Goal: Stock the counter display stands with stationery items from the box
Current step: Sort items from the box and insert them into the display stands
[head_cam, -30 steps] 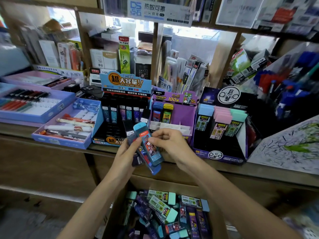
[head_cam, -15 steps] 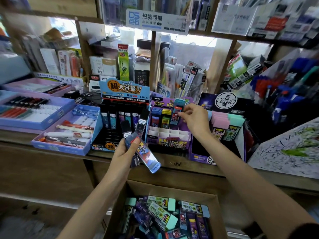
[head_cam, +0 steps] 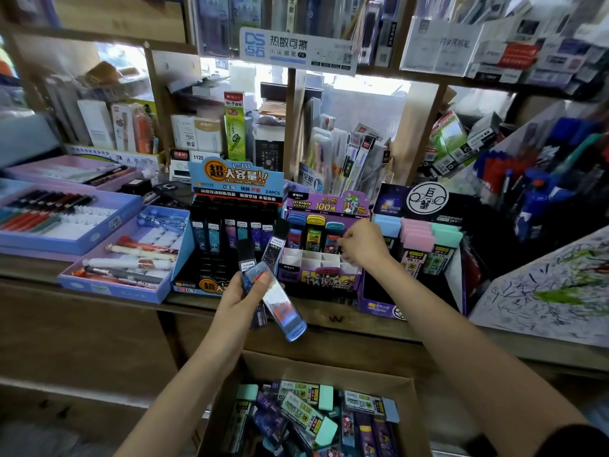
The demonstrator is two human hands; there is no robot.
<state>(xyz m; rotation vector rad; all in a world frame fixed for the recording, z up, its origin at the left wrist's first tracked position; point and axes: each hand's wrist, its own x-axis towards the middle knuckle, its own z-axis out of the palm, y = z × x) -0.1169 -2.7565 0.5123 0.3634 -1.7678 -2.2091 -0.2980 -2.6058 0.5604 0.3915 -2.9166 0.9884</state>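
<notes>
My left hand [head_cam: 240,300] grips a fan of lead refill cases: a blue one [head_cam: 281,303] pointing down to the right and two black ones [head_cam: 260,250] sticking up. At the purple display stand [head_cam: 316,278], my right hand [head_cam: 361,247] pinches a teal-capped case [head_cam: 332,237] that sits in the back row beside a yellow case [head_cam: 313,234] and a blue case [head_cam: 295,230]. The white slots in front are bare. The open cardboard box [head_cam: 329,366] below the counter holds several mixed cases.
A black and blue stand [head_cam: 230,232] of dark cases stands left of the purple one. A black stand with pastel-capped cases [head_cam: 428,237] is on its right. Blue pen trays [head_cam: 112,286] lie at the left, scribbled paper [head_cam: 543,291] at the right, crowded shelves behind.
My right hand took the teal-capped case from the bundle, carried it up to the purple stand and lowered it into the back row. My left hand still holds the other cases.
</notes>
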